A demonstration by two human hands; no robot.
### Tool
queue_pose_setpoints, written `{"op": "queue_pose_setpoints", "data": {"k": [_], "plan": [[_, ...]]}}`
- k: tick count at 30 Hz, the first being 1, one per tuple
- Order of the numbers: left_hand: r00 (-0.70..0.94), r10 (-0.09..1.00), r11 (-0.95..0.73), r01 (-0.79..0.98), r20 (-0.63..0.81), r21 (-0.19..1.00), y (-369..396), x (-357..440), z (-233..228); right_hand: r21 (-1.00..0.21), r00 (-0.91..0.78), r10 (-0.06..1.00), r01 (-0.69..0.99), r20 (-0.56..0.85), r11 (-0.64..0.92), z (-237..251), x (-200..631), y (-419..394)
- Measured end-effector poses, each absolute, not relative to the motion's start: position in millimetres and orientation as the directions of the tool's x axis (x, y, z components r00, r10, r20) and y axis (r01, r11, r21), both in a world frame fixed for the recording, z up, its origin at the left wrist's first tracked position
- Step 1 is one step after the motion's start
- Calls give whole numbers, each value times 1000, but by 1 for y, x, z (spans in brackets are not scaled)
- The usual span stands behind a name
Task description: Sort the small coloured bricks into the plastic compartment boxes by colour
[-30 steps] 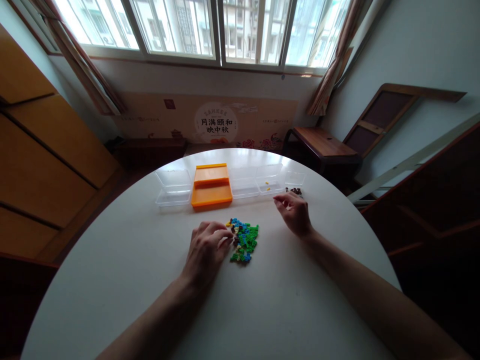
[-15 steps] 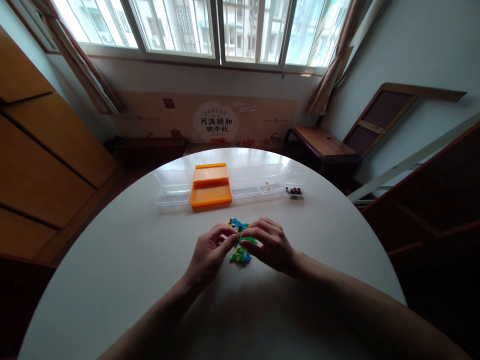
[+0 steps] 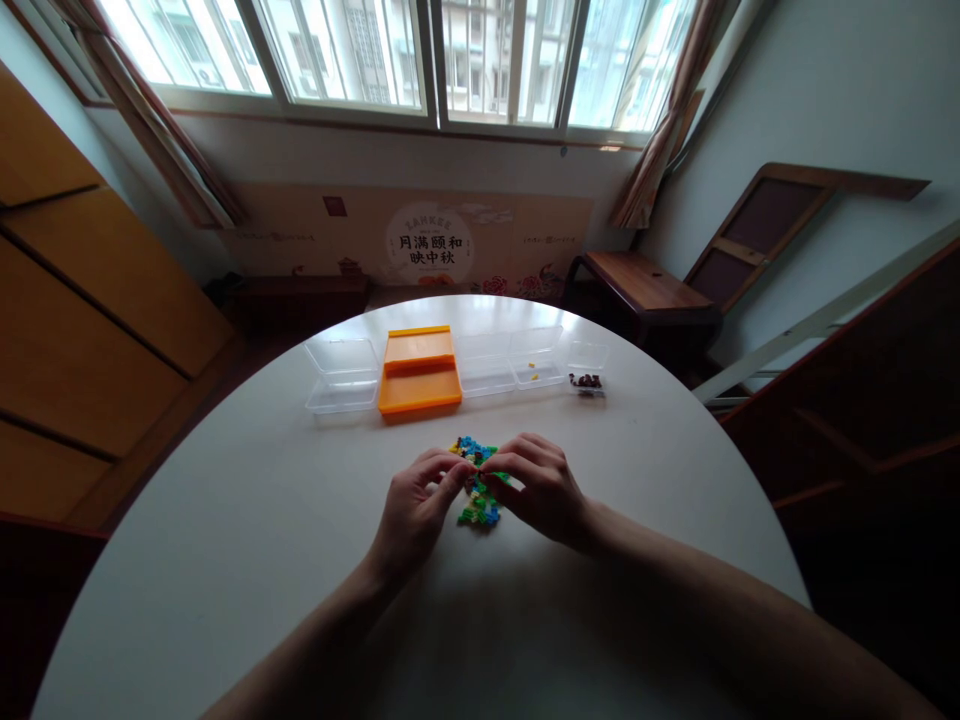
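Observation:
A loose pile of small plastic building bricks (image 3: pixel 480 514), in green, blue, yellow, cream and brown, lies on the white table in front of me. Over its left side is my left hand (image 3: pixel 420 502), thumb and index finger pinched together. My right hand (image 3: pixel 538 490) comes in from the right, its fingers bent and the index fingertip meeting the left fingertips. Between the fingertips of both hands shows a tiny dark brown brick (image 3: pixel 481 473); its shape is too small to make out. The hands cover part of the pile.
Beyond the pile, an open orange case (image 3: pixel 420 388) stands between open clear plastic boxes (image 3: pixel 343 392). A clear box (image 3: pixel 540 372) holds a few yellow bits, and a small box at right holds dark brown bricks (image 3: pixel 586 381). The round table (image 3: pixel 225 520) curves toward a wooden chair (image 3: pixel 645 280).
The fingertips of my right hand have closed in slightly on those of my left, and a dark brick now shows between them. The view has shifted a little; the pile and boxes stay put.

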State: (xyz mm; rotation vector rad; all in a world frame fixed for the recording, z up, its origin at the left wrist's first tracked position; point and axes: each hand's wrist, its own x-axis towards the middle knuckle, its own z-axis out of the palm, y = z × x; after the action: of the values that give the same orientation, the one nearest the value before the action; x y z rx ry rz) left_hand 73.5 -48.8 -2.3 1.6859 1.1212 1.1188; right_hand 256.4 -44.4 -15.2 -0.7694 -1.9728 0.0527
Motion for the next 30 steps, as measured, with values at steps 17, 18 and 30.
{"op": "queue_pose_setpoints", "data": {"k": [17, 18, 30], "plan": [[197, 930, -365, 381, 311, 849, -48, 64, -9, -694, 384, 690, 680, 613, 237, -34, 362, 28], [195, 931, -361, 382, 308, 850, -48, 64, -9, -716, 417, 696, 668, 585, 203, -37, 369, 32], [278, 862, -489, 680, 424, 547, -42, 54, -18, -778, 472, 714, 606, 518, 164, -43, 370, 34]]}}
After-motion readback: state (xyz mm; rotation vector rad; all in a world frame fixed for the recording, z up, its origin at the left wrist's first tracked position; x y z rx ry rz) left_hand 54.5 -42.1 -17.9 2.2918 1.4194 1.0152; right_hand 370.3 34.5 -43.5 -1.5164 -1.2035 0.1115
